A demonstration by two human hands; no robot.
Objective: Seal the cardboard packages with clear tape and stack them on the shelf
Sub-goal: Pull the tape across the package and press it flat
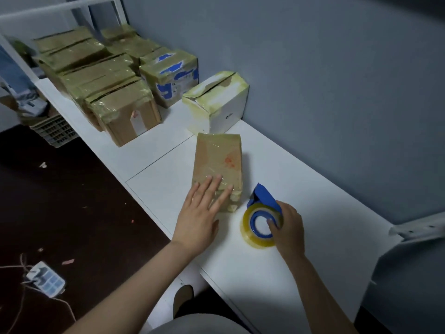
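left grip (199, 213) flat on brown package (218, 160); right grip (287, 225) clutches tape dispenser (263, 196); white box (216, 100) just behind.

The left hand (201, 210) lies flat, fingers straight, on the near end of a taped brown package (219, 160) on the white worktop (313, 189). Just to its right, the right hand (289, 225) grips a blue tape dispenser (261, 219). Far left stand more taped packages (103, 80) and a white box (216, 102).
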